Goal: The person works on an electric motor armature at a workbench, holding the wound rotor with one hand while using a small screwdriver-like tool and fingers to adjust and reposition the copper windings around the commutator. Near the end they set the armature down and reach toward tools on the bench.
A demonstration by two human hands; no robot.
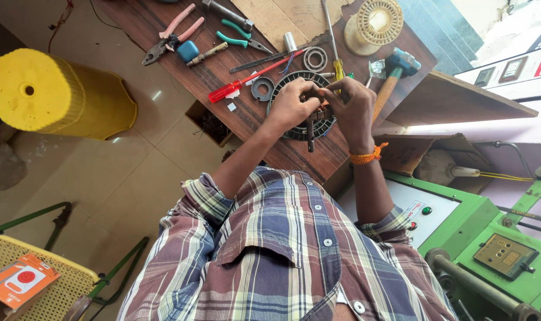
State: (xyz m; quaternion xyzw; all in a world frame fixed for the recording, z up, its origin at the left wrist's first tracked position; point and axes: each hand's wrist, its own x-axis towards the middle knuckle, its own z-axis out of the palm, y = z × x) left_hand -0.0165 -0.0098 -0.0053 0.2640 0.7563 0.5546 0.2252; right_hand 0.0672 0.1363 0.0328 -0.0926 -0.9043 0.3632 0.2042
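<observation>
Here, left hand (291,106) and right hand (349,102) gripping round black stator (306,128), flat on workbench (223,74), axis upright

Slotted ring (294,128) at frame centre on worktop (223,77), both hands over it. Screwdriver (246,80) just left of ring; pliers (172,35) upper left. Hammer (392,74) right of ring, spool (374,24) above hammer. Drum (56,92) on floor, far left.

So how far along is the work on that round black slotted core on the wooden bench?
Done: tools laid out, a red-handled screwdriver and pink-handled pliers lying unused. In hand: the left hand and right hand pinch a small part over the round black slotted core. Left: cannot tell; the hands hide most slots.
</observation>
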